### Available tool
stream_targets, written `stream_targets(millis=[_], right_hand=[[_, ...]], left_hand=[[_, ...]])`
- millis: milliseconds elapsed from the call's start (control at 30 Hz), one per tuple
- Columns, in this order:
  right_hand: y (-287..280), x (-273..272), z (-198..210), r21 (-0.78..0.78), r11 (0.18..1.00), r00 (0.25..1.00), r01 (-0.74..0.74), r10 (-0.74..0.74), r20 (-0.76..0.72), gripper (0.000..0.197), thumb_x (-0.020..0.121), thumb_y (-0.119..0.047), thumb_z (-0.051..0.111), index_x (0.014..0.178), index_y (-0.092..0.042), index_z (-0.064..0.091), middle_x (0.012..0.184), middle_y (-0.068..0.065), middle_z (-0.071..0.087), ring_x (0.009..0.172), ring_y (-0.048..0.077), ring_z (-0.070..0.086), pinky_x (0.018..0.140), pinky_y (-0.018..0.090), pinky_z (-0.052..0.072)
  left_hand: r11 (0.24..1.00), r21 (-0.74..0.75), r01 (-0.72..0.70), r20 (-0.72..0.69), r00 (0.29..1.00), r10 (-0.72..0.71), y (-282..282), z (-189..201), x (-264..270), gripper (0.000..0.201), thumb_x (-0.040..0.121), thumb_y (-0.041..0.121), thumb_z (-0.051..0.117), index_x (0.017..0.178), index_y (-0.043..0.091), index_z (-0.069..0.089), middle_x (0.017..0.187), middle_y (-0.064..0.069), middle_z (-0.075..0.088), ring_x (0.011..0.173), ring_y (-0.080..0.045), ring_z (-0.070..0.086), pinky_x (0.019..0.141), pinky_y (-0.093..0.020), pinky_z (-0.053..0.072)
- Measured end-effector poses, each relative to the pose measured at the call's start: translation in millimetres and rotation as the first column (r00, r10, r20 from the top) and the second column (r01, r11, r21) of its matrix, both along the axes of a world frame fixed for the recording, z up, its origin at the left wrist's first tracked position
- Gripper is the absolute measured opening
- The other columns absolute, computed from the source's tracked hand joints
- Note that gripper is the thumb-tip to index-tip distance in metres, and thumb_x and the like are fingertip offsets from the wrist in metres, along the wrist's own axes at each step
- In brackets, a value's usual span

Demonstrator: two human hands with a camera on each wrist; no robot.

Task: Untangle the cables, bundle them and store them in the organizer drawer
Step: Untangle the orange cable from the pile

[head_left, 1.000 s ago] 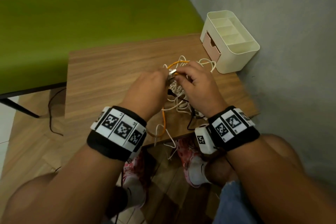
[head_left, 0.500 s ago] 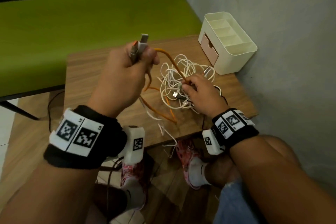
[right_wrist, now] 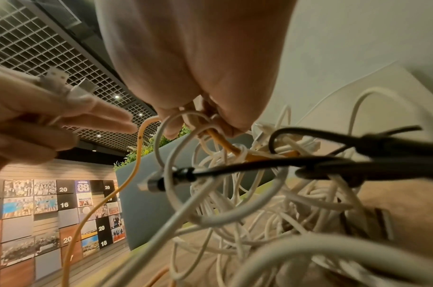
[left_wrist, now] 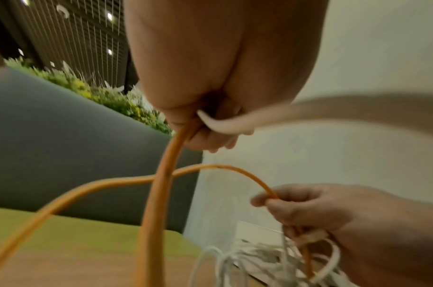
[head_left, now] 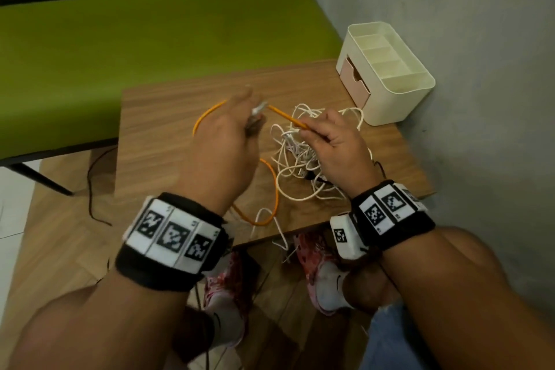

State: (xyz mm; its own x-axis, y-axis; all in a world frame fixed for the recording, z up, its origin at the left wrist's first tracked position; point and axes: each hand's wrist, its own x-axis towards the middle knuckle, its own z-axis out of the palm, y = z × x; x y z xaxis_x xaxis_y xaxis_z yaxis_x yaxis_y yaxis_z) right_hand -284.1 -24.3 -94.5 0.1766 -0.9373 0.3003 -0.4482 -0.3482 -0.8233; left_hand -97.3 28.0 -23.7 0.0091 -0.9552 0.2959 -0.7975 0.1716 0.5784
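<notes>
A tangle of white cables (head_left: 303, 159) with a black cable (right_wrist: 259, 167) through it lies on the wooden table (head_left: 168, 129). An orange cable (head_left: 271, 186) loops out of the tangle toward the table's front edge. My left hand (head_left: 240, 123) grips the orange cable's plug ends (right_wrist: 63, 85) and a white strand (left_wrist: 225, 126) above the table. My right hand (head_left: 318, 132) pinches the orange cable (left_wrist: 259, 184) just over the tangle. The cream organizer (head_left: 399, 84) with its pink drawer (head_left: 354, 81) shut stands at the table's far right corner.
A green bench (head_left: 135, 39) runs behind and left of the table. A grey wall (head_left: 480, 69) is close on the right. Some cable ends hang over the table's front edge (head_left: 279, 234), above my shoes (head_left: 318, 273).
My left hand has come down and forward from its raised position, still gripping the plugs. The right hand rose slightly and now pinches the orange cable above the tangle.
</notes>
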Motion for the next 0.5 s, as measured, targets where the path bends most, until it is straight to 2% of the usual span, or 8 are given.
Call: stream_targets(millis=[67, 133, 200, 300, 367, 433, 467, 500], right_hand=[[2.2, 3.1, 2.7, 0.018, 1.000, 1.000, -0.016, 0.016, 0.024, 0.026, 0.094, -0.016, 0.066, 0.119, -0.015, 0.071, 0.089, 0.005, 0.052, 0.078, 0.004, 0.051, 0.068, 0.011, 0.040], [4.5, 2.4, 5.1, 0.012, 1.000, 1.000, -0.023, 0.023, 0.009, 0.024, 0.094, -0.017, 0.065, 0.117, -0.016, 0.072, 0.090, 0.005, 0.053, 0.077, 0.003, 0.051, 0.067, 0.009, 0.039], [7.0, -1.1, 5.1, 0.007, 0.999, 0.998, -0.035, 0.036, -0.045, 0.021, 0.095, -0.019, 0.064, 0.113, -0.016, 0.073, 0.091, 0.001, 0.056, 0.079, 0.003, 0.053, 0.068, 0.009, 0.039], [9.6, -9.5, -3.0, 0.079, 0.992, 0.984, -0.101, 0.112, -0.140, 0.020, 0.093, -0.025, 0.067, 0.109, -0.016, 0.073, 0.093, -0.004, 0.059, 0.085, 0.006, 0.057, 0.074, 0.017, 0.044], [8.6, -12.0, -8.3, 0.152, 0.981, 0.959, -0.124, 0.158, -0.237, 0.024, 0.092, -0.030, 0.067, 0.113, -0.018, 0.071, 0.099, -0.005, 0.060, 0.092, 0.010, 0.058, 0.082, 0.028, 0.048], [3.9, -12.2, -9.3, 0.222, 0.971, 0.939, -0.088, 0.155, -0.306, 0.030, 0.094, -0.031, 0.065, 0.121, -0.018, 0.066, 0.112, -0.003, 0.060, 0.103, 0.013, 0.057, 0.092, 0.034, 0.047], [1.2, -12.1, -7.6, 0.244, 0.967, 0.942, -0.072, 0.146, -0.302, 0.032, 0.095, -0.029, 0.064, 0.124, -0.016, 0.063, 0.118, -0.001, 0.060, 0.108, 0.014, 0.057, 0.096, 0.033, 0.045], [-1.3, -11.9, -5.4, 0.248, 0.967, 0.946, -0.064, 0.138, -0.293, 0.034, 0.095, -0.026, 0.063, 0.127, -0.015, 0.061, 0.124, 0.000, 0.058, 0.113, 0.015, 0.056, 0.099, 0.033, 0.044]], left_hand=[[0.988, 0.065, 0.140, -0.065, 0.989, -0.136, -8.0, -11.3, -11.2, 0.039, 0.100, 0.017, 0.051, 0.139, 0.020, 0.053, 0.152, -0.001, 0.043, 0.134, -0.021, 0.046, 0.107, -0.031, 0.037], [0.969, 0.166, 0.184, -0.114, 0.979, -0.167, -17.3, -23.4, -16.5, 0.033, 0.100, 0.019, 0.051, 0.132, 0.022, 0.058, 0.142, -0.003, 0.054, 0.127, -0.020, 0.051, 0.102, -0.032, 0.042], [0.957, 0.238, 0.169, -0.164, 0.978, -0.131, -24.4, -31.4, -15.7, 0.019, 0.100, 0.020, 0.051, 0.108, 0.016, 0.068, 0.105, -0.007, 0.068, 0.096, -0.021, 0.062, 0.081, -0.032, 0.046], [0.930, 0.313, 0.195, -0.246, 0.962, -0.119, -24.5, -36.4, -8.2, 0.025, 0.101, 0.021, 0.052, 0.079, 0.017, 0.064, 0.058, 0.010, 0.055, 0.049, -0.002, 0.046, 0.052, -0.028, 0.033], [0.911, 0.309, 0.274, -0.511, 0.855, -0.084, -17.8, -30.1, -4.3, 0.026, 0.099, 0.026, 0.052, 0.076, 0.018, 0.062, 0.044, 0.011, 0.039, 0.039, -0.003, 0.032, 0.046, -0.026, 0.029], [0.898, 0.238, 0.370, -0.791, 0.611, -0.042, -11.0, -13.7, 1.0, 0.025, 0.094, 0.029, 0.051, 0.076, 0.014, 0.060, 0.048, 0.009, 0.028, 0.040, -0.007, 0.023, 0.042, -0.020, 0.025], [0.898, 0.205, 0.389, -0.837, 0.546, -0.045, -8.9, -4.8, 4.6, 0.025, 0.095, 0.028, 0.050, 0.078, 0.012, 0.058, 0.051, 0.006, 0.025, 0.041, -0.008, 0.021, 0.041, -0.018, 0.024], [0.905, 0.193, 0.378, -0.826, 0.561, -0.058, -8.3, 1.7, 8.4, 0.026, 0.097, 0.026, 0.048, 0.079, 0.011, 0.058, 0.053, 0.004, 0.024, 0.043, -0.009, 0.020, 0.041, -0.018, 0.023]])
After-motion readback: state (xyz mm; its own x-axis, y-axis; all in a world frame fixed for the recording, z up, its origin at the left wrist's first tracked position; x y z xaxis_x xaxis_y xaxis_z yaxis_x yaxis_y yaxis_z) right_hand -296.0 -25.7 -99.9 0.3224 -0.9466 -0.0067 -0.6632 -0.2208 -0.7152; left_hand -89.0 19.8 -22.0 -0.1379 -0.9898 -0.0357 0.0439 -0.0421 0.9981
